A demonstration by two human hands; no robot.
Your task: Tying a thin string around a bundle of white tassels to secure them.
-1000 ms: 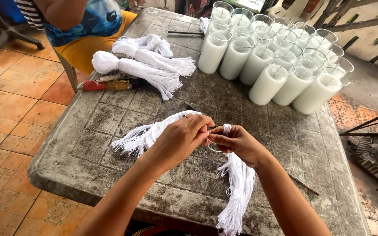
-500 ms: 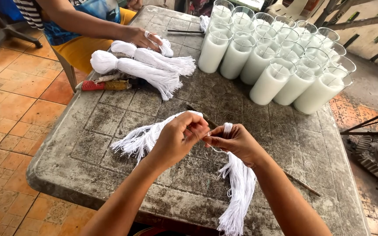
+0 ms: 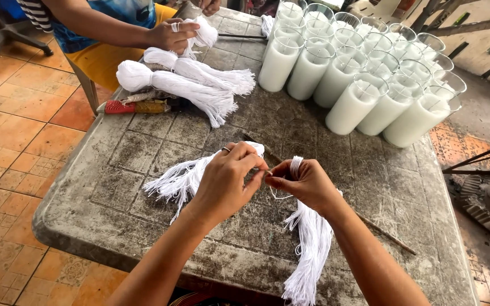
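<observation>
Meanwhile, at centre frame, the left hand (image 3: 228, 178) and right hand (image 3: 306, 182) pinch one white cotton string (image 3: 276, 195) between fingertips above the grey stone table (image 3: 114, 187), while a co-worker's hand (image 3: 171, 35), upper left, now lifts a white bundle (image 3: 204, 33).

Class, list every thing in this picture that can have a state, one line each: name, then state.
Left hand: pinching white string, bundle fanned under it.
Right hand: pinching the same string, bundle hanging off the table edge.
Glass candle jars: upright, filled with white wax, clustered.
Tied string bundles: lying on the table.
Co-worker's hand: gripping a white bundle.
Red-handled tool: lying flat.
</observation>
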